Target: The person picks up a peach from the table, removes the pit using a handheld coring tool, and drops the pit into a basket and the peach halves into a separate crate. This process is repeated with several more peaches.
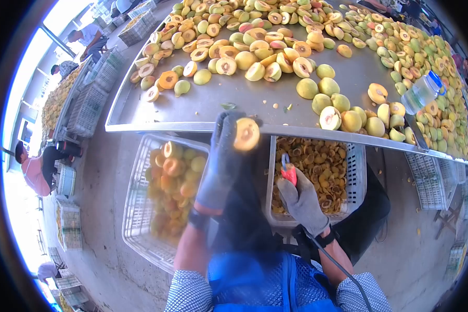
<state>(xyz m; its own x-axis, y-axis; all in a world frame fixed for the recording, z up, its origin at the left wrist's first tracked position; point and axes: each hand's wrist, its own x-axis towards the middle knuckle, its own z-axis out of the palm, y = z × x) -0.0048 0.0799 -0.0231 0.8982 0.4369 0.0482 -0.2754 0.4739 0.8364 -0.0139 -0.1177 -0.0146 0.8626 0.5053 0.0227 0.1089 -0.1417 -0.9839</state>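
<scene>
My left hand (219, 156), in a grey glove and blurred, holds a halved yellow peach (246, 134) near the table's front edge, its cut face with the brown centre showing. My right hand (304, 203), also gloved, is closed round the red handle of a pitting tool (289, 174) with a curved metal tip. That hand is above a white crate (355, 177) of brown and yellow scraps. Beside my left forearm is another white crate (135, 208) holding peach halves, blurred. The tool and the peach half are apart.
A metal table (234, 96) in front carries a large heap of cut peaches (260, 47). At its right lies a clear bottle (422, 94) with a blue cap. Stacked crates (91, 106) and several people (36, 166) are at the left.
</scene>
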